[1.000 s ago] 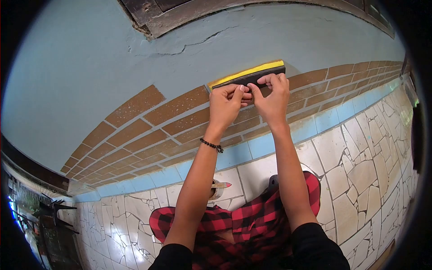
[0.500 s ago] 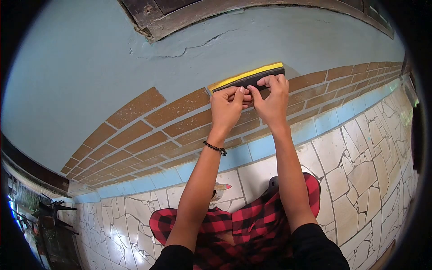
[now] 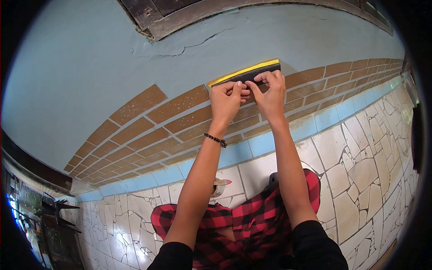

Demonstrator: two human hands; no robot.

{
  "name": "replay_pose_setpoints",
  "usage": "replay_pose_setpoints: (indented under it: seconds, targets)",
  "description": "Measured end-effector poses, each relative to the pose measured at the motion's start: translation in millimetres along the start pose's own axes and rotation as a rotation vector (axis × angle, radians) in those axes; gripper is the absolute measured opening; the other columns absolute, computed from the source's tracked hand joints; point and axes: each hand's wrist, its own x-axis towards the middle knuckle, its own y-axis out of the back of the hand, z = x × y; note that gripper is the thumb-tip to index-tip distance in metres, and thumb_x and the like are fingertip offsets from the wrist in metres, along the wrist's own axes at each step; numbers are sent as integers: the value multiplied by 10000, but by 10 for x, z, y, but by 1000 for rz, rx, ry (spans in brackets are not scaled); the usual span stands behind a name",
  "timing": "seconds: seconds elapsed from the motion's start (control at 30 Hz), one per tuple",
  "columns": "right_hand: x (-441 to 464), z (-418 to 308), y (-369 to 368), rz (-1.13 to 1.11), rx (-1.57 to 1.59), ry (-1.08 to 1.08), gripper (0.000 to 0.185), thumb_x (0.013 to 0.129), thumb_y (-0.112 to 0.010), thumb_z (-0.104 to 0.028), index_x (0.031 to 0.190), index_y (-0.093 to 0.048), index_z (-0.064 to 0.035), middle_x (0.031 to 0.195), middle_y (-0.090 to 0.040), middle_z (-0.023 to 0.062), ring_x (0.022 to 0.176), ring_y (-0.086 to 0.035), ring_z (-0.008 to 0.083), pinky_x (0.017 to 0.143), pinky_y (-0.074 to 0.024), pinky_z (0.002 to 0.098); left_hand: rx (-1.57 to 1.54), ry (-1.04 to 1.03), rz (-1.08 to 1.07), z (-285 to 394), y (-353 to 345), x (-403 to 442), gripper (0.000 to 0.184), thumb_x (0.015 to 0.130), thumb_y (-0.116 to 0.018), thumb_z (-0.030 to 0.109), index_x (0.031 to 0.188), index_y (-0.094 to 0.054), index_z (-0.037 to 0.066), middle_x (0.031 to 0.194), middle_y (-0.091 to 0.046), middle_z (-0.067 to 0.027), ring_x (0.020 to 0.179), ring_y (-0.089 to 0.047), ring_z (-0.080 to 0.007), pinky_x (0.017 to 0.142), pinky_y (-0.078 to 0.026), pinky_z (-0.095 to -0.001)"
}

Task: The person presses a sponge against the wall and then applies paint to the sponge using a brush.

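Left hand [image 3: 226, 101]: is clamping the yellow-black block's [image 3: 245, 77] left half
Right hand [image 3: 271, 100]: is clamping its right half, equally near
Long axis: is running along the brown bricks [image 3: 189, 119]

The left hand [image 3: 226, 102] and right hand [image 3: 271, 95] hold a yellow-and-black block [image 3: 247, 75] against the blue-grey wall [image 3: 103, 67].

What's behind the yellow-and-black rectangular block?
The grey-blue wall, visible above the block, with brown brick shapes at right. The patch directly behind is covered; its colour can't be seen.
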Motion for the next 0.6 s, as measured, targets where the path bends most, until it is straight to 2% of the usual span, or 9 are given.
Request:
replay_pose_setpoints:
  seconds: [0.1,0.23,0.4,0.6]
  targets:
    - [-21,-25,47,4,30,14,202,835,-891,-144,891,-721,-49,919,-607,80,939,-569,277,853,-477,421,24,9,-45,11,29,-20,310,1106,-619,167,1046,-777,-93,925,-806,-165,819,-796,-206,723,-642,-298]
    - [12,20,65,9,132,-44,164,875,-852,-121,884,-711,-38,897,-605,87,901,-577,276,829,-484,419,25,15,-33,31,20,-48,307,1104,-621,161,1061,-769,-104,927,-805,-175,827,-798,-216,737,-645,-303]
    - [39,24,20,61,60,-3,163,896,-833,-119,874,-699,-29,882,-606,90,874,-581,272,802,-493,416,4,-3,-22,10,0,-39,305,1106,-623,158,1072,-762,-111,937,-805,-180,833,-797,-219,751,-653,-309]
    - [122,30,135,-78,137,-108,174,902,-832,-124,871,-683,-40,887,-604,86,882,-576,265,821,-488,414,-6,15,-2,18,-16,-39,308,1109,-625,162,1069,-761,-112,934,-804,-182,832,-796,-217,741,-661,-315]
